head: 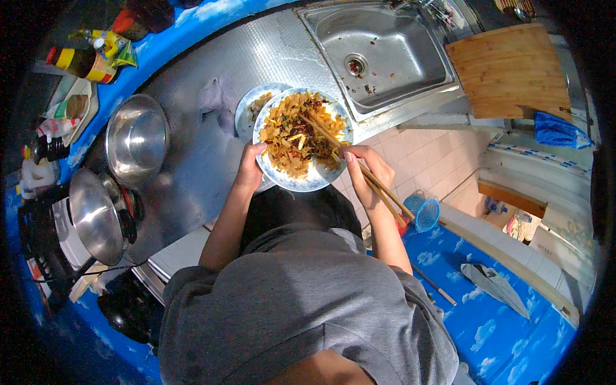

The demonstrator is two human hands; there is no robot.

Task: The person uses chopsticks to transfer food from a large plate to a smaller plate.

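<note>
My left hand [249, 167] grips the left rim of a blue-and-white plate [313, 182] of cooked food [293, 139], with sliced pieces and dark red bits that look like chilli. Held in my right hand [368, 173] is a pair of wooden chopsticks [385, 187], their tips in the food near the plate's middle. My right fingers are also close to the plate's right edge. Partly hidden behind this plate, a second plate [244, 108] with some food rests on the metal counter [192, 159]. A greyish-purple cloth [216, 98] lies beside it.
A steel sink [402, 57] with food scraps is ahead to the right, beside a wooden cutting board [510, 72]. Steel bowls [137, 139] [96, 216] and bottles [82, 65] stand left. A blue basket-like bin [422, 214] is low on the right.
</note>
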